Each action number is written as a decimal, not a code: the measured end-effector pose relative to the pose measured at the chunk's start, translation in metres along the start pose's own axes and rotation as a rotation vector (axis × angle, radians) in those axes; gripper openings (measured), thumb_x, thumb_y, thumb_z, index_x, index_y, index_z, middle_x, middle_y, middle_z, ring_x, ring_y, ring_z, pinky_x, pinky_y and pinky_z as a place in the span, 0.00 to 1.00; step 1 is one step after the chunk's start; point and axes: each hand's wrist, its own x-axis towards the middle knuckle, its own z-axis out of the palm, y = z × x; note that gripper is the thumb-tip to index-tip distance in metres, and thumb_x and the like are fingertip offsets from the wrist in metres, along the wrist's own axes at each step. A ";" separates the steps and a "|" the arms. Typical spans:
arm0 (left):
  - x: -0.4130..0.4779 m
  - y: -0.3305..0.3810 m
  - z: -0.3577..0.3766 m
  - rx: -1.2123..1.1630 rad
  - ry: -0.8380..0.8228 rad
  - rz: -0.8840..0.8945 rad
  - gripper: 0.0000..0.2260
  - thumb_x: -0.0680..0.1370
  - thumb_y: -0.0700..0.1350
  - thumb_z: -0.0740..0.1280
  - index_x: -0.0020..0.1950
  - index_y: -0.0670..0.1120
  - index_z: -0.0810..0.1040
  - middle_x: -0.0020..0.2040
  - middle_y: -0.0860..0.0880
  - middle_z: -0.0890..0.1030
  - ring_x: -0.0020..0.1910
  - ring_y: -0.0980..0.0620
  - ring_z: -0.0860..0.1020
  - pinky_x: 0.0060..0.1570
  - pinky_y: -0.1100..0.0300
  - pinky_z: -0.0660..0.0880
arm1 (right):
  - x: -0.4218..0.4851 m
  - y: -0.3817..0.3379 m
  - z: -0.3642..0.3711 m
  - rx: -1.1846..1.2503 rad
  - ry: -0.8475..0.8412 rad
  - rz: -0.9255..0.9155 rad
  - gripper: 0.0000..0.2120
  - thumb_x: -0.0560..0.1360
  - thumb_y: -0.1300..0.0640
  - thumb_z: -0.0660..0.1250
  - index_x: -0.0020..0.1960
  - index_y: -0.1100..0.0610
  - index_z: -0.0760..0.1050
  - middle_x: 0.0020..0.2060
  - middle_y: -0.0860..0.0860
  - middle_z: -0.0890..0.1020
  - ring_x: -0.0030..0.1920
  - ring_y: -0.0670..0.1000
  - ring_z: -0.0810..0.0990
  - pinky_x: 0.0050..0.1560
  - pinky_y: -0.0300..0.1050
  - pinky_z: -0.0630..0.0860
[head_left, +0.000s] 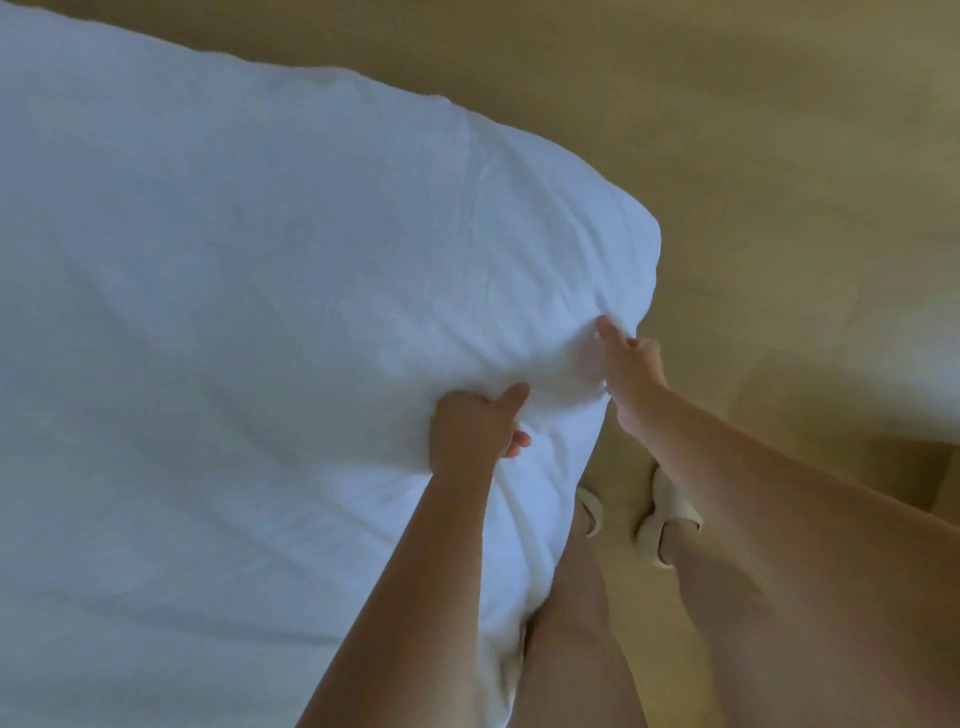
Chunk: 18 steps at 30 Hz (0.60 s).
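**Both hands on the near corner of the white bedding**

The left hand (475, 431) has a fistful of the white duvet (260, 286): the thumb lies over the top of a gathered ridge of cloth and the fingers are curled in underneath, clenched on it. Just beside it, the right hand (631, 364) pinches the same cloth closer to the edge, the thumb stretched along the top and a fingertip showing at the side. Creases fan out from both grips into the fabric.

From the hands outward, the duvet rounds into a soft corner (641, 234) that points away from the person and toward their right. One edge runs back from that corner toward the far left; the other drops down past the right hand to the person's legs, where the cloth hangs against the left thigh. The rest spreads wide to the left and runs out of view, so I cannot tell which way its long axis lies.

Below the hands, two pale slippers (670, 514) stand on the tan floor (779, 130), the left one half hidden by the hanging cloth.
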 end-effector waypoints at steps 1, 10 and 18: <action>0.003 0.003 0.002 -0.089 -0.018 -0.040 0.19 0.75 0.49 0.69 0.26 0.42 0.75 0.21 0.49 0.78 0.16 0.58 0.71 0.21 0.70 0.65 | 0.005 -0.001 0.001 0.020 0.050 0.054 0.27 0.72 0.41 0.66 0.61 0.59 0.69 0.58 0.55 0.74 0.51 0.54 0.75 0.44 0.45 0.68; -0.033 0.008 -0.004 -0.179 -0.029 -0.016 0.12 0.74 0.39 0.70 0.30 0.41 0.77 0.20 0.51 0.76 0.17 0.61 0.70 0.20 0.71 0.65 | 0.032 -0.023 -0.010 0.359 -0.429 0.294 0.28 0.64 0.33 0.71 0.56 0.51 0.77 0.51 0.52 0.83 0.52 0.56 0.82 0.57 0.59 0.76; -0.054 0.046 0.040 -0.303 0.178 -0.045 0.17 0.72 0.38 0.68 0.23 0.43 0.73 0.18 0.50 0.70 0.18 0.55 0.67 0.22 0.67 0.64 | 0.034 -0.055 -0.095 0.200 -0.534 0.198 0.25 0.64 0.47 0.77 0.57 0.56 0.78 0.48 0.55 0.85 0.48 0.57 0.84 0.43 0.55 0.81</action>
